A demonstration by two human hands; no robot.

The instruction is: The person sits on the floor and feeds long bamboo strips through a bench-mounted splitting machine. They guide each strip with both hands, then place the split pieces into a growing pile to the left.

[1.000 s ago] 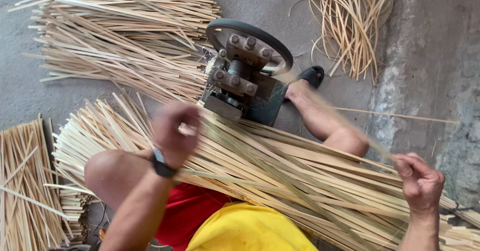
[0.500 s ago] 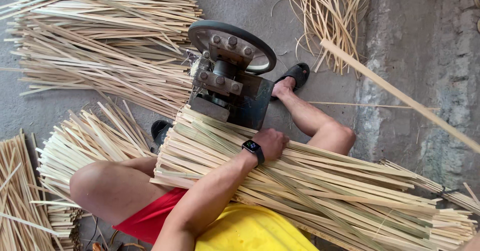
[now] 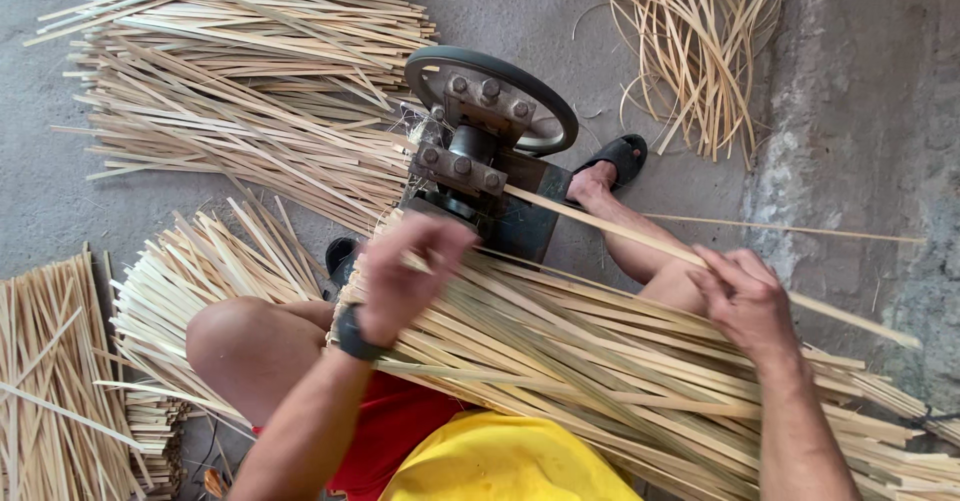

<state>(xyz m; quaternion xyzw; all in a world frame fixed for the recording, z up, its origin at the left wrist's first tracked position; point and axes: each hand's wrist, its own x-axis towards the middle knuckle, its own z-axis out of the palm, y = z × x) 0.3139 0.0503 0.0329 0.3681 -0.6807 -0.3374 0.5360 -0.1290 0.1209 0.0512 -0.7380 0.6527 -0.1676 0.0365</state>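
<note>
A thick bundle of bamboo strips [image 3: 600, 361] lies across my lap. A dark metal machine with a round wheel [image 3: 490, 151] stands on the floor in front of me. One long bamboo strip [image 3: 620, 231] runs from the machine's rollers toward the lower right. My right hand [image 3: 745, 296] grips this strip above the bundle. My left hand [image 3: 405, 271], with a black wrist device, is blurred and hovers over the bundle's near end just below the machine; its fingers are curled at a strip's end.
Large heaps of split bamboo strips [image 3: 230, 91] lie at the upper left. Thin curly slivers [image 3: 690, 51] are piled at the top right. More strips [image 3: 45, 371] lie at the left. A rough concrete wall [image 3: 860, 161] rises on the right.
My right hand came back into view and took hold of the long strip, which now lies lower, fed into the machine. My left hand lifted off the bundle toward the machine.
</note>
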